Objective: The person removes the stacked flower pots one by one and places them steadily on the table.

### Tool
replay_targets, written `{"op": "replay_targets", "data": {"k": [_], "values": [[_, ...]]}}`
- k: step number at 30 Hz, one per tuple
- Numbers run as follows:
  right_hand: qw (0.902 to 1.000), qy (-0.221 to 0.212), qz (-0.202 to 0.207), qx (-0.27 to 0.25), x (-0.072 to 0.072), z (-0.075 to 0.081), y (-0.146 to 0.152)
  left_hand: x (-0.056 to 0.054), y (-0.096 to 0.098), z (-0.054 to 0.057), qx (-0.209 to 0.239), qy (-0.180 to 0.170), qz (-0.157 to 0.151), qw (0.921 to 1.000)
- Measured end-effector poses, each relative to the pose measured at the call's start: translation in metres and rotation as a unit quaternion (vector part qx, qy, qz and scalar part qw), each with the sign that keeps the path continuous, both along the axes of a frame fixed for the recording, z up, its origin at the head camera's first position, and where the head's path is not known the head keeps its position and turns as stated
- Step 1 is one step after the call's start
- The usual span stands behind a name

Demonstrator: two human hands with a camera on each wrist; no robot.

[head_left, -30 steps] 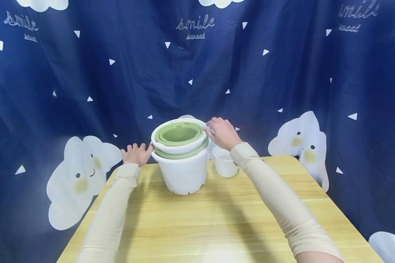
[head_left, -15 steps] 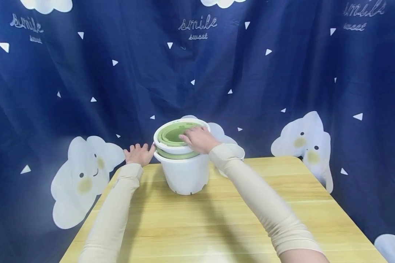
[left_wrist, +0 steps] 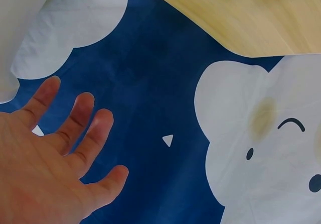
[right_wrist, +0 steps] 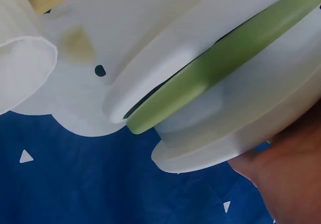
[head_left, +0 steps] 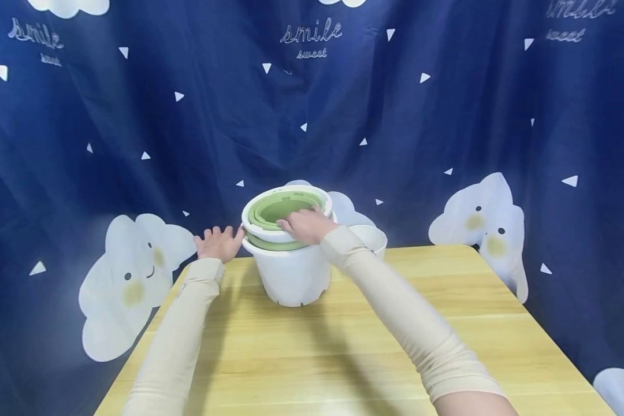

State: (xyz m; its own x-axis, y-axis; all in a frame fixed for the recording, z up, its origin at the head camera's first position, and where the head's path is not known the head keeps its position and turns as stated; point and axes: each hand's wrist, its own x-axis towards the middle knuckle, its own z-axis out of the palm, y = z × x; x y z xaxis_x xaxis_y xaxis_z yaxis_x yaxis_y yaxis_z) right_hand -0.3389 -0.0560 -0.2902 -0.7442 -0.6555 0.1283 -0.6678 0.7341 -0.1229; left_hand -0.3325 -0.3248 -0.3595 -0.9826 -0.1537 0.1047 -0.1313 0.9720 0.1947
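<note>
A nested stack of white and green plastic plant pots stands on the table: a large white pot (head_left: 291, 277) at the bottom, a green rim (head_left: 275, 242) above it, then a white pot rim (head_left: 255, 228) with green pots (head_left: 286, 208) inside. My left hand (head_left: 220, 244) has its fingers spread, its thumb by the left side of the stack; the left wrist view shows its palm (left_wrist: 40, 169) holding nothing. My right hand (head_left: 305, 225) reaches over the near right rim, fingers bent at the inner green pot, fingertips hidden inside. The right wrist view shows that hand (right_wrist: 291, 179) beside the upper white rim.
A smaller white pot (head_left: 371, 238) stands right of the stack, partly behind my right forearm. The wooden table (head_left: 270, 358) has its far edge just behind the pots. A dark blue curtain (head_left: 213, 115) with clouds hangs behind.
My right hand has moved left from the stack's outer right rim to over its opening, then slightly down and nearer. The left hand and the stack stay in place.
</note>
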Motion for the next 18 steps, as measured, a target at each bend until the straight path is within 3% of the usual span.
{"op": "replay_targets", "data": {"k": [18], "values": [[0.9982, 0.059, -0.007, -0.003, 0.0104, 0.0045, -0.0057, 0.0013, -0.0005, -0.0009, 0.004, -0.001, 0.001, 1.0000]]}}
